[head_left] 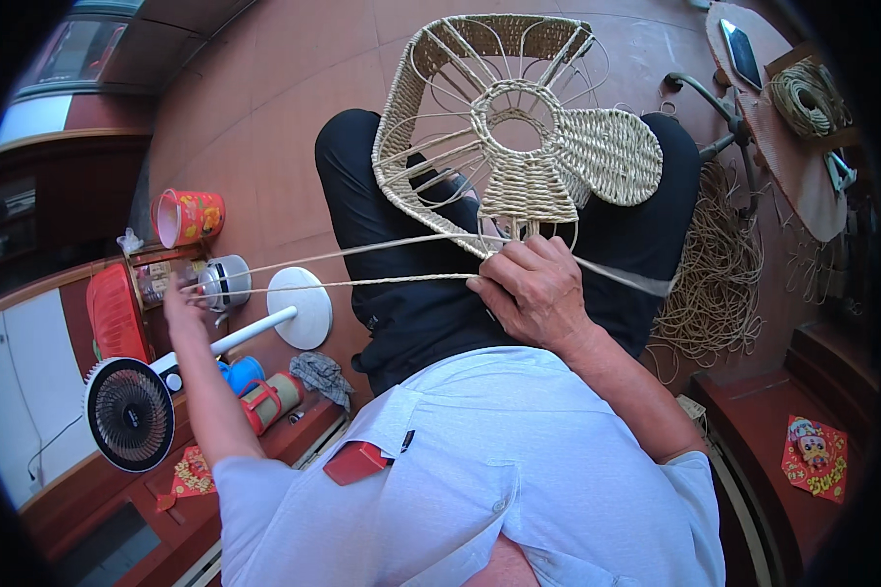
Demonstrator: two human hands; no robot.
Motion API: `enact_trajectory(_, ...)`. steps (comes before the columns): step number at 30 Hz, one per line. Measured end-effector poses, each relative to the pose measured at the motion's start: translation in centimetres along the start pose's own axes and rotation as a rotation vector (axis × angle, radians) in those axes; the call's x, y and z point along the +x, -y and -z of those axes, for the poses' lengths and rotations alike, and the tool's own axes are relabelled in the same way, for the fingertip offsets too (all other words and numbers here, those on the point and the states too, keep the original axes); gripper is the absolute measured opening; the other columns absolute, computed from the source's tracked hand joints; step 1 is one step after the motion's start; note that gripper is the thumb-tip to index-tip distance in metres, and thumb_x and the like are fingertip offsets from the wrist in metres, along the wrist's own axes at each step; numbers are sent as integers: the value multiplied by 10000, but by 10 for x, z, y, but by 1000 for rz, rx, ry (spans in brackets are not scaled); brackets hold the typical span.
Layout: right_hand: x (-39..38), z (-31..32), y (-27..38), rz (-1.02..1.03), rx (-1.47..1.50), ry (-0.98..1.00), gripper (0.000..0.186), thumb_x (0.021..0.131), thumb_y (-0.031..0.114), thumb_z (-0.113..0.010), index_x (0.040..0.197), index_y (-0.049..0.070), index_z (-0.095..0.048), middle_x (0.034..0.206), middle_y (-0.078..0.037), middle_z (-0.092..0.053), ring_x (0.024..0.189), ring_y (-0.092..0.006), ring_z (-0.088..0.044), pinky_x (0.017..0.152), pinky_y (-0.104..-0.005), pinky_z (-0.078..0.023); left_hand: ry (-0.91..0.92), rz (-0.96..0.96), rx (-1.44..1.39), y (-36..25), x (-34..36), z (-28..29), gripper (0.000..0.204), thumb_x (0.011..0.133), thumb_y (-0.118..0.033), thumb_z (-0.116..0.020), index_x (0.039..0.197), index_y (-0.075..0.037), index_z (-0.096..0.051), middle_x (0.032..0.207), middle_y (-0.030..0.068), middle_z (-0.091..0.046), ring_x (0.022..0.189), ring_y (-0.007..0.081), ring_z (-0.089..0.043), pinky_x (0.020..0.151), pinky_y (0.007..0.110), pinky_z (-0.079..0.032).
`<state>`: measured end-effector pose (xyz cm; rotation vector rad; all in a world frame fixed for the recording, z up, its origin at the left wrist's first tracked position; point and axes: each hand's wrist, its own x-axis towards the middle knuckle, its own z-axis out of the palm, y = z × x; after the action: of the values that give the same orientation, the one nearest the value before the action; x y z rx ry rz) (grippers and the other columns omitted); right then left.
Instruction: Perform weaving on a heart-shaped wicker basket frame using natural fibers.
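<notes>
A partly woven straw-coloured frame [398, 127] lies over my knees, with a braided outer band, wire loops and a round ring in the middle. Two woven fan-shaped panels [612, 157] spread from that ring. My right hand [536, 292] is closed at the near edge of the frame, just below the lower panel; its fingertips are partly hidden. From there two strands of twisted straw cord [362, 283] stretch across to the far left. My left hand [183, 305], a little blurred, is closed on the cord with the arm reached out. A blurred loose end trails right of my right hand.
At left stand a white fan [130, 414], a red bucket [188, 217], a kettle [227, 282] and a thermos [270, 401]. A heap of loose cord [715, 284] lies at right, near a board [778, 127] bearing a phone [741, 53] and a cord coil [809, 100].
</notes>
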<state>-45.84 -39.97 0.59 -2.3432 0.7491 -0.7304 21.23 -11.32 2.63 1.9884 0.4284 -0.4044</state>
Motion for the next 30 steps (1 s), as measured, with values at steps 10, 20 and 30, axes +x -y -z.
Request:
enact_trajectory(10, -5, 1, -5, 12, 85, -52, 169, 954, 207, -814, 913, 101, -688, 849, -54, -613, 797, -281, -599, 751, -426, -439, 783, -1612, 832, 56, -343, -201, 260, 967, -213, -808, 1150, -29, -788, 1050, 148, -771, 982, 336, -712, 928, 445, -551)
enact_trajectory(20, -14, 2, -11, -14, 151, -80, 134, 986, 132, -778, 1018, 57, -671, 954, -97, -658, 864, -311, -633, 788, -426, -477, 668, -1144, 731, 54, -287, -178, 228, 1107, -221, -666, 1051, -6, -718, 891, 135, -687, 804, 232, -661, 779, 401, -540)
enact_trajectory(30, -19, 12, -14, -100, 270, -199, 108, 970, 38, -778, 1037, 15, -696, 1091, -126, -625, 940, -331, -657, 809, -423, -558, -339, -1277, 1234, -109, -203, -83, 315, 1095, -299, -628, 1179, -37, -782, 1118, 165, -791, 1056, 284, -760, 932, 391, -565)
